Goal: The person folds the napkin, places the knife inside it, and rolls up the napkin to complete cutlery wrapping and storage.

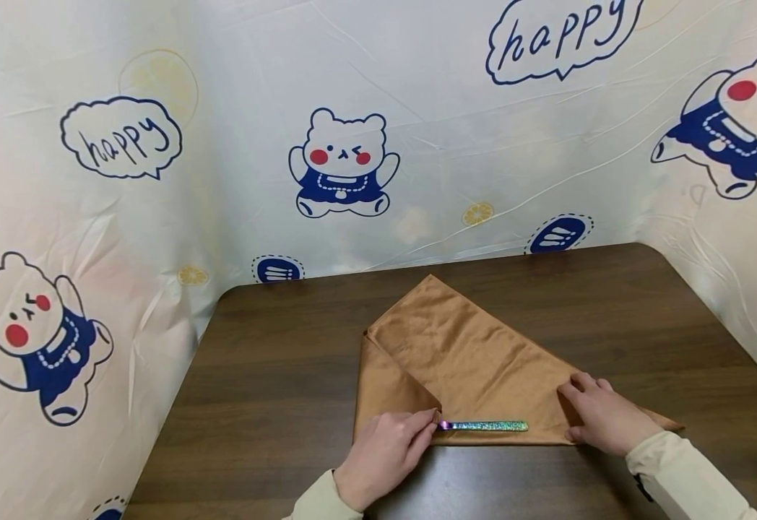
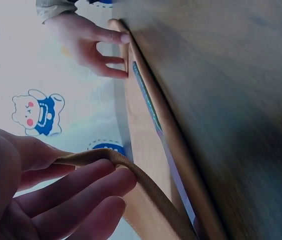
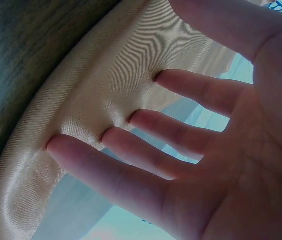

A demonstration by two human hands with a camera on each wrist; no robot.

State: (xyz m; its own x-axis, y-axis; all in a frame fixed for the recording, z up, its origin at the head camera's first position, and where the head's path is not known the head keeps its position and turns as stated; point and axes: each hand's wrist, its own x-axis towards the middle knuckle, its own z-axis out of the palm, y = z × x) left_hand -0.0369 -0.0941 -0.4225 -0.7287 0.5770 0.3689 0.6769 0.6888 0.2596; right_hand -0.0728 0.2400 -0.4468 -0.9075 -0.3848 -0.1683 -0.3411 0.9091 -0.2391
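Observation:
A brown satin napkin (image 1: 476, 347) lies on the table with its left part folded over. My left hand (image 1: 386, 449) pinches the folded corner between thumb and fingers, and the left wrist view shows that cloth edge (image 2: 153, 190) raised. A slim iridescent utensil (image 1: 485, 426) lies along the napkin's near edge. Its glittery end points right; the smooth purple end runs under the fold by my left hand, so its kind is hidden. At the napkin's right side is my right hand (image 1: 602, 415). In the right wrist view its fairly straight fingers (image 3: 175, 132) press their tips on the cloth.
The dark wooden table (image 1: 274, 375) extends around the napkin. Behind it and at both sides hangs a pale printed curtain (image 1: 430, 144) with bears and lettering. The table's far edge meets this curtain.

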